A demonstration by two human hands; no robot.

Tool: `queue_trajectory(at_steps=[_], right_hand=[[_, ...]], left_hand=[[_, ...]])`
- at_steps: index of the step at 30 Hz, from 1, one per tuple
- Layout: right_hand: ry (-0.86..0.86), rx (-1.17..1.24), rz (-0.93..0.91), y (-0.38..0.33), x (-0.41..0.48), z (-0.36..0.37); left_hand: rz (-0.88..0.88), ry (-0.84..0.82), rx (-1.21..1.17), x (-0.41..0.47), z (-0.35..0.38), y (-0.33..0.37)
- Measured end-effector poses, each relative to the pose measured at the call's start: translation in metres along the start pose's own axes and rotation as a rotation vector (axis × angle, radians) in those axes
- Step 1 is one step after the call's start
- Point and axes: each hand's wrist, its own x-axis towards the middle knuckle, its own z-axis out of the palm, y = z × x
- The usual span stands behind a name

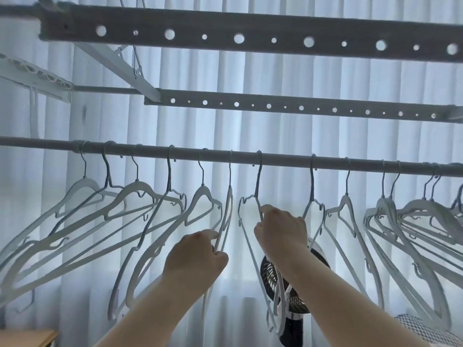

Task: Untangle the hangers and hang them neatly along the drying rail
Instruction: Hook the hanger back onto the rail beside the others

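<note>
A grey drying rail runs across the view with several white hangers hooked on it. My left hand pinches the arm of a thin hanger that hangs edge-on near the middle. Just to its right, my right hand grips the shoulder of another hanger below its hook. Hangers on the left overlap each other at slanted angles. At the far right a bunch of hangers crowds together, arms crossing.
Two perforated grey bars sit above the rail. White curtains fill the background. A black fan stands behind my right forearm. A wooden surface corner shows at bottom left, patterned fabric at bottom right.
</note>
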Motion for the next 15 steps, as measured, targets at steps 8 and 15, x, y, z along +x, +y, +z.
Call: queue_trajectory(at_steps=[8,15], right_hand=[[0.007,0.005,0.053,-0.007,-0.002,0.0],[0.174,0.088,-0.004,0.019,-0.022,-0.022]], left_hand=[[0.032,0.01,-0.063,-0.004,-0.009,-0.004],[0.22,0.191,-0.141,-0.013,-0.021,-0.002]])
